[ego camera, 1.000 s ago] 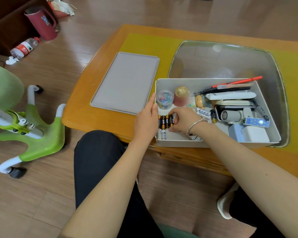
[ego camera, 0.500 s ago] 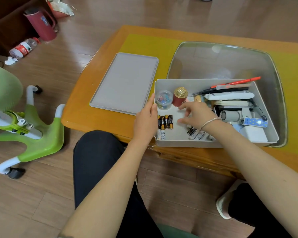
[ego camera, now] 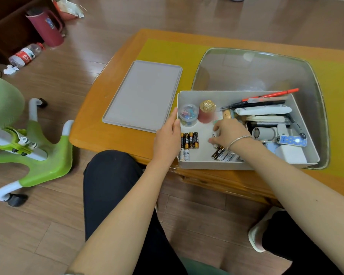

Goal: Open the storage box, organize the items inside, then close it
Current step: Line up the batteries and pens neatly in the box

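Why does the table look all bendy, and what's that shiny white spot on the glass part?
Head view: the wide-angle lens curves the table edges and floorboards near the picture's sides. Head view: the pale spot on the glass panel is glare from a light. Head view: the right hand in the storage box looks slightly soft.

My arms are bare to the elbow; a thin silver bangle [ego camera: 239, 140] circles my right wrist; black trousers [ego camera: 115, 187] cover my legs; a white shoe [ego camera: 256, 238] shows.
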